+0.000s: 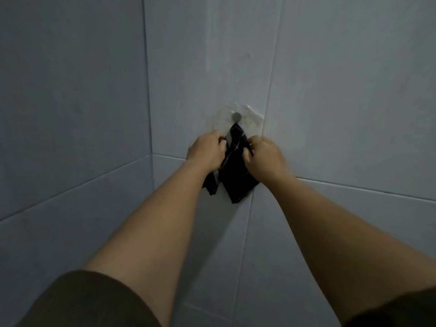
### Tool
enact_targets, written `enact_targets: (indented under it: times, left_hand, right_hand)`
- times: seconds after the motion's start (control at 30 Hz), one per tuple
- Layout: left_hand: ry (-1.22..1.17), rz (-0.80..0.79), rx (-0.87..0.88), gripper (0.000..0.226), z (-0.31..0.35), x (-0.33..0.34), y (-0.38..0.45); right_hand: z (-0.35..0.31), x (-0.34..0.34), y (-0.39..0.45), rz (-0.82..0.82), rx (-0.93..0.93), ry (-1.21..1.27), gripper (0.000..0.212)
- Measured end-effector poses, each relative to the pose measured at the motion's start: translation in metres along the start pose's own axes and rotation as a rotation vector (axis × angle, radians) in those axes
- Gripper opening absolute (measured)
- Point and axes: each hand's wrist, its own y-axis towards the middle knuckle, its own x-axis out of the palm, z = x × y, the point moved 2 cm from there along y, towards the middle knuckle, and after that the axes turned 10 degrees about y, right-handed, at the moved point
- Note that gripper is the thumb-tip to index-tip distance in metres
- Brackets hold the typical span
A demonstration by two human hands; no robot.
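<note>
The tiled wall (342, 90) fills the view. Its two faces meet in a corner seam at about 10 o'clock of centre, and pale smears run up the tile toward 12 o'clock. Two bare forearms (153, 220) rise from dark sleeves (89, 300) at 7 and 5 o'clock and converge just above the middle, so the person stands close and reaches straight at the wall.

Between the hands hangs the cloth (236, 175), dark with thin light lines. It narrows to a point at its top, directly at 6 o'clock of the hook (236, 117), and drops loose to ragged lower corners. This shape suggests its weight is carried from that top corner, though whether the corner is actually caught on the hook cannot be made out.

The left hand (205, 151) sits at 9 o'clock of the cloth with its grip pinched on the left edge. The right hand (265, 158) is at 3 o'clock, its grip curled round the right edge. Holding both sides at once most likely serves to spread the fabric or steady it while it is seated on the hook.

A clear pad (251, 119) is stuck to the tile, glinting at 3 o'clock of the hook. The small round dark hook sits on it, so a gentle downward pull seems wiser than a tug outward
</note>
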Motion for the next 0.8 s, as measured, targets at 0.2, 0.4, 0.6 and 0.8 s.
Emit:
enact_targets:
  times: [0.2, 0.4, 0.6, 0.8]
  left_hand:
    - [-0.17, -0.081, 0.02, 0.039, -0.011, 0.011, 0.007]
    - [-0.098, -0.005, 0.063, 0.03, -0.011, 0.008, 0.014]
    - [-0.14, 0.087, 0.061, 0.028, -0.006, 0.0, 0.013]
    - [-0.217, 0.162, 0.096, 0.024, 0.014, -0.015, 0.005]
  right_hand:
    - [-0.006, 0.016, 0.01, 0.094, 0.119, 0.077, 0.031]
    - [-0.006, 0.014, 0.018, 0.101, 0.156, 0.092, 0.026]
    - [-0.006, 0.0, 0.017, 0.139, 0.121, 0.097, 0.024]
    - [-0.003, -0.023, 0.018, 0.167, 0.089, 0.17, 0.021]
